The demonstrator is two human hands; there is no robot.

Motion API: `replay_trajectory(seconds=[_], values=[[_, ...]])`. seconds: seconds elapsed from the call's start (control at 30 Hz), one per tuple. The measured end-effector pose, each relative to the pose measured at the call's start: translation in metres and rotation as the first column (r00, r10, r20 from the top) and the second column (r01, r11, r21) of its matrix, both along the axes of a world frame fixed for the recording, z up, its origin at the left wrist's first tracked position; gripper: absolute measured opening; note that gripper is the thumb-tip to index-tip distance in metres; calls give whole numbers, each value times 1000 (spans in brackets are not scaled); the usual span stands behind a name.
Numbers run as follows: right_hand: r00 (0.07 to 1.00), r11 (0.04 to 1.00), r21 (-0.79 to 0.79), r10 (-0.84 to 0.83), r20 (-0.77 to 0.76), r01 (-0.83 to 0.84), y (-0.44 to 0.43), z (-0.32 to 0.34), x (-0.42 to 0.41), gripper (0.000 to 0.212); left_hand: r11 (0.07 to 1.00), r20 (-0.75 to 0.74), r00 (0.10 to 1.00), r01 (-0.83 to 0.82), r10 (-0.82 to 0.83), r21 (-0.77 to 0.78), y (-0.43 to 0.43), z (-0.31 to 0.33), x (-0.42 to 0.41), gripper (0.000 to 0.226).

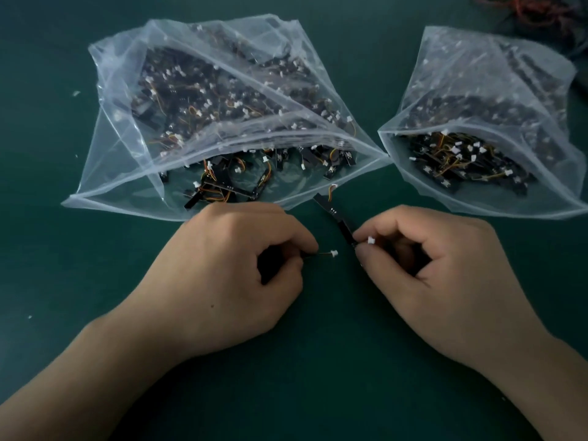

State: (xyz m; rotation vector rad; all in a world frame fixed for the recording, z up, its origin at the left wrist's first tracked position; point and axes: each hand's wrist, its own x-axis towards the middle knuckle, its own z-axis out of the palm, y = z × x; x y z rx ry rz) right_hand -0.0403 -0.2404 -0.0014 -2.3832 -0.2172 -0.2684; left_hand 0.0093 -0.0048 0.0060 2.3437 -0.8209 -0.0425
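Evidently to mate them, the left hand [235, 275] pinches the wire [318, 254] behind a white plug [334, 253], while the right hand [445, 281] pinches a black strip board [337, 214] (white socket [370, 240] at its fingertips) near the open bag [121, 148].

Wired connector [333, 252] in left hand [222, 275], black strip [334, 213] in right hand [445, 278].
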Motion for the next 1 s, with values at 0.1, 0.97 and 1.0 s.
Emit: replay_trajectory(seconds=[0.1, 0.97, 1.0], values=[[1000, 999, 44, 11, -1, -11, -1, 1, 0, 9, 999, -23, 999, 41, -41, 20, 2, 1, 2, 23], [992, 979, -182, 105, 66, -92, -10, 2, 0, 26, 997, 84, 994, -69, 66, 32, 2, -5, -3, 29], [995, 976, -207, 81, 64, -66, -9, 2, 0, 30, 997, 79, 994, -73, 70, 35, 3, -5, -3, 31]])
